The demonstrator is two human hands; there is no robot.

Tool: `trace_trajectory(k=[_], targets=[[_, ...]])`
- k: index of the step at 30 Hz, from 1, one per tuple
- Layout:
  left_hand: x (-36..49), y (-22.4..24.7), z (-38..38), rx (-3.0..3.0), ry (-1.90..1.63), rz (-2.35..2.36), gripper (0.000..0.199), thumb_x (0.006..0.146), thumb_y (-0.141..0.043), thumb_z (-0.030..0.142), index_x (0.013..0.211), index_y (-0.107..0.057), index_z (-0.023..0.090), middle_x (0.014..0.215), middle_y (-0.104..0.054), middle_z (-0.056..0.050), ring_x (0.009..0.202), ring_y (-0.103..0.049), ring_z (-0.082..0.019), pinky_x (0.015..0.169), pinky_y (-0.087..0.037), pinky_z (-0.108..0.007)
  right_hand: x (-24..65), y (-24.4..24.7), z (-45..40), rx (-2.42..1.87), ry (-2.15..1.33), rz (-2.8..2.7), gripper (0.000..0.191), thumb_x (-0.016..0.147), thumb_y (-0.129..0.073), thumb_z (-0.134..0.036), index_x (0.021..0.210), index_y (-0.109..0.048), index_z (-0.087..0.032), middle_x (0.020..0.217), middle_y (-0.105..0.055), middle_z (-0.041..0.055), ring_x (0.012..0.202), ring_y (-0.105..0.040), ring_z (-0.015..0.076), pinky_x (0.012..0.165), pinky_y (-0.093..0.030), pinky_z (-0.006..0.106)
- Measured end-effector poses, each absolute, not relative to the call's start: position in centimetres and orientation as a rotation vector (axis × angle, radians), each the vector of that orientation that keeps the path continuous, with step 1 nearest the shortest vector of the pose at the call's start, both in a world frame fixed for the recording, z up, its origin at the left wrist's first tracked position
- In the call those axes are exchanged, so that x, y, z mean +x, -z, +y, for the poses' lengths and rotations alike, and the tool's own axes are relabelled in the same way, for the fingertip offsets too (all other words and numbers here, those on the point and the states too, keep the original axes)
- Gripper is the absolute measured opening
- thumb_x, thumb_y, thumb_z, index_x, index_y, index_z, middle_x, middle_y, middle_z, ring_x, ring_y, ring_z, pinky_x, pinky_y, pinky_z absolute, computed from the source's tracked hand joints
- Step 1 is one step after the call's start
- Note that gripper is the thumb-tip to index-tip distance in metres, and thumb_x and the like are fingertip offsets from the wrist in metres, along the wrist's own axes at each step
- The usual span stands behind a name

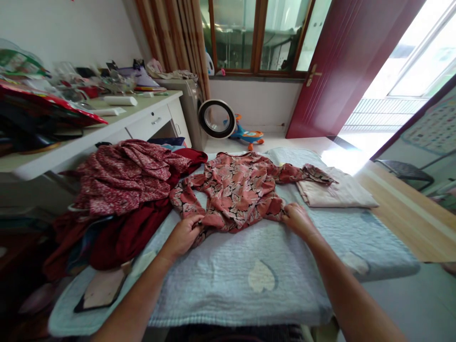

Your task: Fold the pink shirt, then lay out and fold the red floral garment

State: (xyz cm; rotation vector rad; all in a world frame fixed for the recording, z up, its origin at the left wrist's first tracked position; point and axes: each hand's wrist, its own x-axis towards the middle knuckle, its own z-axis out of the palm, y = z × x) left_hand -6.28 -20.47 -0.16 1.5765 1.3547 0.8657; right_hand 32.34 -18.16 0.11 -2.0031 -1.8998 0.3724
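A pink floral shirt (242, 187) with dark leaf outlines lies spread and wrinkled on a pale blue quilted cloth (221, 280). At its near left corner, my left hand (185, 233) is closed on the hem. My right hand (297, 219) pinches the near right corner of the same shirt. One sleeve reaches right, its cuff resting over a folded cream cloth (338, 190). The other sleeve bends down beside my left hand.
Left of the shirt is a heap of red and maroon clothes (124, 180). A phone-like flat object (103, 289) lies at the near left. Behind stand a cluttered white desk (149, 118) and a washing machine with its round door (217, 118) open.
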Motion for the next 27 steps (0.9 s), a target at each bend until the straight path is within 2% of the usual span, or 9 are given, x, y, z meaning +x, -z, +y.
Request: trace_trajectory(k=[2,7,10,13,17,19,22,25,27], targets=[[-6.1,-0.8,-20.5,1.470,-0.978,1.354,0.022,0.074,-0.068,0.031,0.091,-0.071,0.017,0.090,-0.074,-0.004,0.086,-0.068,-0.021,0.081,-0.054,-0.031,32.1,-0.7,-18.4,-1.815,-0.619,-1.689,0.015,0.076,-0.061,-0.033,0.072,-0.058,-0.020,0.078,-0.066,0.0056,0.082,-0.061,0.0214,0.076,-0.048,0.033],[-6.4,-3.4,-21.1,0.770,-1.344,1.155,0.025,0.073,-0.071,0.021,0.096,-0.063,0.019,0.059,-0.061,0.006,0.044,-0.056,-0.009,0.047,-0.048,-0.018,32.1,-4.2,-20.1,-1.286,-1.075,-0.995,0.035,0.070,-0.071,-0.045,0.090,-0.053,-0.023,0.071,-0.063,-0.0037,0.056,-0.058,0.0136,0.051,-0.049,0.026],[-7.2,-4.5,-21.8,0.479,-1.385,1.051,0.020,0.078,-0.061,0.011,0.096,-0.062,0.018,0.068,-0.066,0.004,0.049,-0.060,-0.008,0.050,-0.051,-0.018,32.6,-5.3,-21.9,-1.222,-1.044,-0.754,0.045,0.062,-0.078,-0.044,0.094,-0.054,-0.023,0.064,-0.057,-0.0073,0.044,-0.046,0.0086,0.038,-0.037,0.020],[-7.9,-4.3,-22.8,0.379,-1.353,1.041,0.022,0.081,-0.057,0.009,0.099,-0.062,0.018,0.075,-0.069,0.001,0.056,-0.064,-0.009,0.055,-0.054,-0.020,33.6,-4.3,-23.7,-1.348,-1.000,-0.765,0.045,0.064,-0.076,-0.046,0.096,-0.054,-0.022,0.061,-0.054,-0.0073,0.041,-0.041,0.0080,0.037,-0.032,0.020],[-8.5,-2.1,-24.2,0.549,-1.297,1.187,0.035,0.073,-0.068,0.014,0.107,-0.059,0.019,0.075,-0.067,0.001,0.051,-0.060,-0.008,0.050,-0.049,-0.018,34.1,-1.4,-25.5,-1.793,-0.627,-1.103,0.043,0.069,-0.069,-0.046,0.100,-0.058,-0.019,0.076,-0.061,0.0023,0.059,-0.056,0.0164,0.053,-0.046,0.030],[-8.7,-0.9,-24.9,0.748,-1.268,1.309,0.047,0.071,-0.072,0.022,0.115,-0.056,0.019,0.082,-0.066,0.000,0.060,-0.063,-0.011,0.056,-0.051,-0.021,33.7,-0.5,-26.2,-1.872,-0.403,-1.340,0.043,0.071,-0.066,-0.044,0.104,-0.061,-0.018,0.096,-0.063,0.0095,0.081,-0.062,0.0230,0.072,-0.052,0.038],[-8.7,0.4,-25.8,1.271,-1.200,1.577,0.062,0.070,-0.073,0.033,0.127,-0.053,0.021,0.108,-0.062,-0.007,0.093,-0.065,-0.021,0.083,-0.055,-0.037,32.4,-0.1,-27.2,-1.790,-0.320,-1.762,0.044,0.075,-0.064,-0.042,0.114,-0.064,-0.022,0.122,-0.057,0.0124,0.112,-0.056,0.0290,0.097,-0.045,0.044],[-8.4,1.0,-26.7,1.978,-0.940,1.801,0.071,0.065,-0.078,0.032,0.132,-0.056,0.027,0.140,-0.043,-0.011,0.129,-0.045,-0.033,0.109,-0.038,-0.052,31.1,0.0,-27.7,-1.778,-0.373,-2.058,0.040,0.078,-0.064,-0.038,0.117,-0.066,-0.028,0.132,-0.055,0.0100,0.122,-0.050,0.0305,0.103,-0.039,0.045],[-8.0,1.1,-27.1,2.307,-0.707,1.839,0.065,0.065,-0.078,0.028,0.127,-0.062,0.030,0.150,-0.035,-0.011,0.137,-0.034,-0.038,0.111,-0.030,-0.057,30.6,0.3,-27.7,-1.815,-0.394,-2.126,0.029,0.080,-0.061,-0.029,0.106,-0.072,-0.026,0.127,-0.058,0.0104,0.118,-0.053,0.0298,0.100,-0.041,0.044]])
